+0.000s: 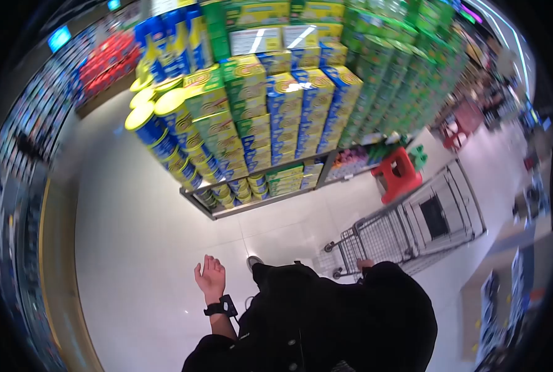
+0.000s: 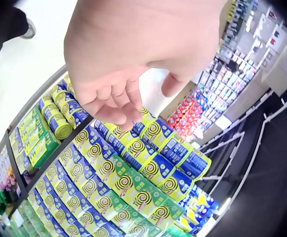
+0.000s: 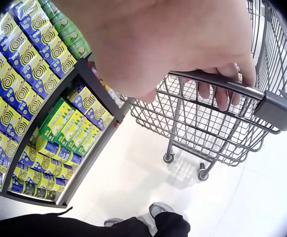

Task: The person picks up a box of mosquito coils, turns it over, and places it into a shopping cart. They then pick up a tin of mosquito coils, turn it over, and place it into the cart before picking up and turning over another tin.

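Observation:
My left hand (image 1: 211,279) hangs in the air with nothing in it, its fingers loosely bent and the thumb apart, as the left wrist view (image 2: 143,54) also shows. In the head view it is in front of a tall display of blue-and-yellow cans and boxes (image 1: 282,118). At my right side, my right hand (image 3: 173,44) grips the grey handle bar of a shopping cart (image 3: 282,109), the fingers curled over the bar. The wire basket of the cart (image 1: 375,239) shows no goods inside. In the head view a black sleeve partly hides the right hand (image 1: 365,265).
A red plastic stool (image 1: 397,175) stands between the display and the cart. Green packs (image 1: 388,80) are stacked on the display's right. A lower shelf (image 1: 258,208) has dark edges close to the floor. Long shelving (image 1: 25,124) runs along the left, beyond pale floor tiles (image 1: 133,235).

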Action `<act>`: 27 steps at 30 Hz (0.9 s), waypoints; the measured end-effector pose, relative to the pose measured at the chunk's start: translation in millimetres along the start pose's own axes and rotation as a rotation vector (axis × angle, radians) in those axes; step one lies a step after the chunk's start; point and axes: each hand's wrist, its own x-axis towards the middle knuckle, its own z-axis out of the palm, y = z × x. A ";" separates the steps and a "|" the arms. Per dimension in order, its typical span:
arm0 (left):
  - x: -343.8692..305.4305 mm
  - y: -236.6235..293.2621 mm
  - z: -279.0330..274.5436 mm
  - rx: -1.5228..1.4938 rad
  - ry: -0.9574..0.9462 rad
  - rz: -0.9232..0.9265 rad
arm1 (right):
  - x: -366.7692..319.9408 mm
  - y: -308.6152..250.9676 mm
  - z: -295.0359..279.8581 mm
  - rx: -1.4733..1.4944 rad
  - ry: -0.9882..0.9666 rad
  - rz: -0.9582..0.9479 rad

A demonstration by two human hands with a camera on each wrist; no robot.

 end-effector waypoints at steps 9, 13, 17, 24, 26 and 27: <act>64.6 40.8 60.3 0.307 -0.030 -0.279 | -159.3 -80.6 -67.2 0.210 0.082 0.433; 57.7 61.2 88.2 0.507 -0.023 -0.317 | -195.9 -105.1 -70.2 0.171 0.062 0.467; 28.4 104.9 69.0 0.618 0.008 -0.200 | -213.2 -107.7 -51.6 0.125 -0.022 0.309; -55.8 166.4 -46.5 0.415 0.154 -0.154 | -247.5 -121.0 -30.5 0.186 -0.096 0.189; -83.0 182.5 -72.7 0.406 0.146 -0.172 | -274.0 -128.1 -23.3 0.229 -0.030 0.169; -94.6 187.9 -82.3 0.411 0.135 -0.178 | -289.9 -134.1 -20.4 0.254 0.006 0.166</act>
